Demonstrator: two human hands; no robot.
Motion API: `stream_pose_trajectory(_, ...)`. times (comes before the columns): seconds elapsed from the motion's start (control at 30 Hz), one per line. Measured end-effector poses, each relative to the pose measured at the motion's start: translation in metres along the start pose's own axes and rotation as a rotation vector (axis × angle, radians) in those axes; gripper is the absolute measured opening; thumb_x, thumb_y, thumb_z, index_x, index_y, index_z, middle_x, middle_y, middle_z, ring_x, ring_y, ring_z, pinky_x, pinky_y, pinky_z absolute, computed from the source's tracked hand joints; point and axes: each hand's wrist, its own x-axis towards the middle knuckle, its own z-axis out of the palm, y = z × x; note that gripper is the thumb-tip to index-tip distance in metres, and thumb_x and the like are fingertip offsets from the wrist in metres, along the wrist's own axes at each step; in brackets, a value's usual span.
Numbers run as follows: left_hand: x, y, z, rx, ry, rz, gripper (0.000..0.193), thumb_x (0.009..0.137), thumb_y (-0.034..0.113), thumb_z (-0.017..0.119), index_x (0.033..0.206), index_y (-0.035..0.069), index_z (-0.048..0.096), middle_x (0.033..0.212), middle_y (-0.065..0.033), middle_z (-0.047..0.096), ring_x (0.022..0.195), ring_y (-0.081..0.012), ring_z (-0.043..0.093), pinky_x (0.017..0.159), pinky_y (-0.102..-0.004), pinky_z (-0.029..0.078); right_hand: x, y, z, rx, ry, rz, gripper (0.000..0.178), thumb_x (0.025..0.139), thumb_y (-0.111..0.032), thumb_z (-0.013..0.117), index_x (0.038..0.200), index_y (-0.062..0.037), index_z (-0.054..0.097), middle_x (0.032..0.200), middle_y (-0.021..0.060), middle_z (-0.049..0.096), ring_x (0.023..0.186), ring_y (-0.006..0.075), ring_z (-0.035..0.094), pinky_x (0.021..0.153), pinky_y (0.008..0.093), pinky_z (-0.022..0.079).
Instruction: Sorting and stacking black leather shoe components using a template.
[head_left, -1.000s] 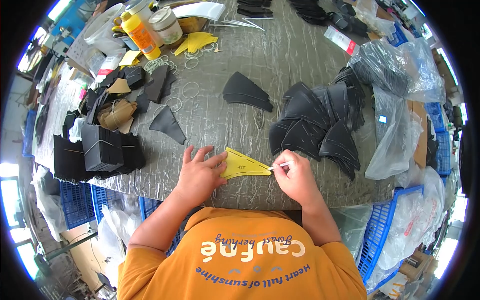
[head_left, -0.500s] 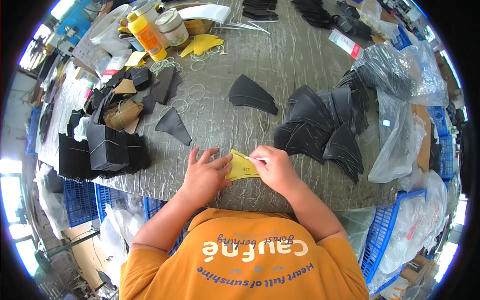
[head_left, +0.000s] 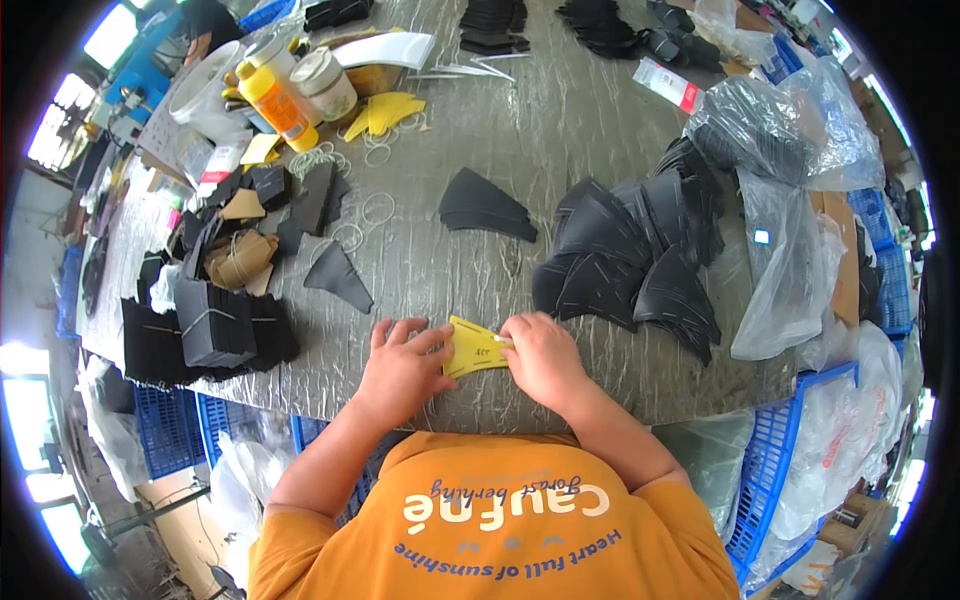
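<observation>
A small yellow template (head_left: 478, 352) with dark slits and a handwritten mark lies flat near the table's front edge, between my hands. Fingers spread, my left hand (head_left: 405, 362) presses on its left end with thumb and forefinger apart. My right hand (head_left: 545, 358) is closed in a pinch around a thin white pen (head_left: 503, 339), at the template's right end. Most of the pen is hidden by the fingers. Beyond my left hand lies a single dark curved piece (head_left: 338, 278); farther off sits a small stack of similar pieces (head_left: 487, 207).
Piled dark pieces (head_left: 620, 250) spread to the right, beside clear plastic bags (head_left: 785, 270). Tied black bundles (head_left: 215, 325) stand at the left. A yellow bottle (head_left: 275, 105), a jar (head_left: 323, 85) and yellow templates (head_left: 383, 115) are at the far left. Blue crates (head_left: 765, 470) flank the table below.
The view has shifted a little, so the table things sit slightly left. My right hand and pen have moved from the template's upper edge to its right end; my left hand still presses it.
</observation>
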Motion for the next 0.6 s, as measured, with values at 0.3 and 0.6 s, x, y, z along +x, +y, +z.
stream_pose_trajectory(0.3, 0.139, -0.052, 0.008, -0.118, 0.521, 0.014, 0.032, 0.082, 0.001, 0.062, 0.114, 0.001, 0.069, 0.123, -0.0184, 0.065, 0.113, -0.0384, 0.059, 0.099, -0.0456, 0.048, -0.023, 0.07, -0.102, 0.006, 0.454, 0.314, 0.013, 0.084, 0.004, 0.067, 0.094, -0.0006, 0.06, 0.083, 0.0162, 0.065, 0.072, 0.0264, 0.065, 0.07, 0.0347, 0.05)
stream_pose_trajectory(0.6, 0.138, -0.07, 0.016, 0.042, 0.297, 0.065, 0.035, 0.082, 0.008, 0.059, 0.116, 0.001, 0.065, 0.103, -0.0115, 0.069, 0.097, -0.0317, 0.063, 0.086, -0.0429, 0.051, -0.035, 0.055, -0.078, 0.505, 0.597, 0.343, 0.008, 0.091, 0.004, 0.065, 0.093, -0.0008, 0.059, 0.081, 0.0002, 0.059, 0.075, 0.0069, 0.053, 0.07, 0.024, 0.045)
